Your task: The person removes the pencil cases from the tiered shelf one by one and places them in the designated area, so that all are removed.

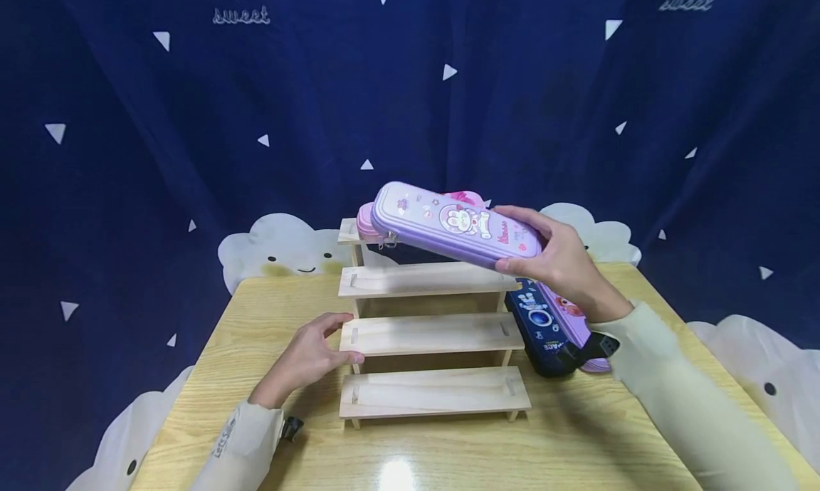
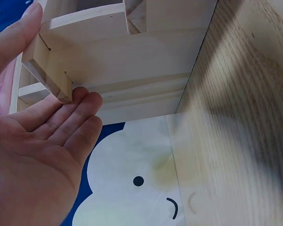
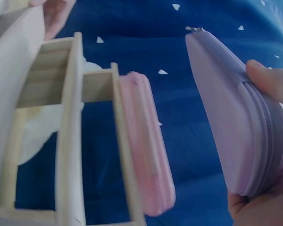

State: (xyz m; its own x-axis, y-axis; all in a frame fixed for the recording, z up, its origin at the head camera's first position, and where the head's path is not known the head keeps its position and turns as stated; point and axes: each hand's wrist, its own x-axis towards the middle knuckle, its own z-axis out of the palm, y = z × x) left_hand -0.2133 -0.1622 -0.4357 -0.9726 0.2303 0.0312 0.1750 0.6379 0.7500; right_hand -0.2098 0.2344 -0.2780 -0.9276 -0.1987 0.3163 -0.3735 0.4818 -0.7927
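While aloft, lilac case [image 1: 426, 219] in grip [image 1: 560, 256].

Long cream sleeves. Left sleeve [image 1: 240, 445], seven o'clock: dark printed lettering [image 1: 225, 437] along its nine-o'clock side, seemingly "Let's Smile"; small black device [image 1: 292, 428] at cuff's four o'clock. Right sleeve [image 1: 692, 398], four o'clock: visible part plain; angular black device [image 1: 598, 346] at cuff's eight o'clock. Left hand [image 1: 314, 352], right hand [image 1: 557, 252] bare.

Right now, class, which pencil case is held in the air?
The pale purple bunny case, in the right grip; the pink one sits atop the rack, while the navy one and other purple one lie beside it.
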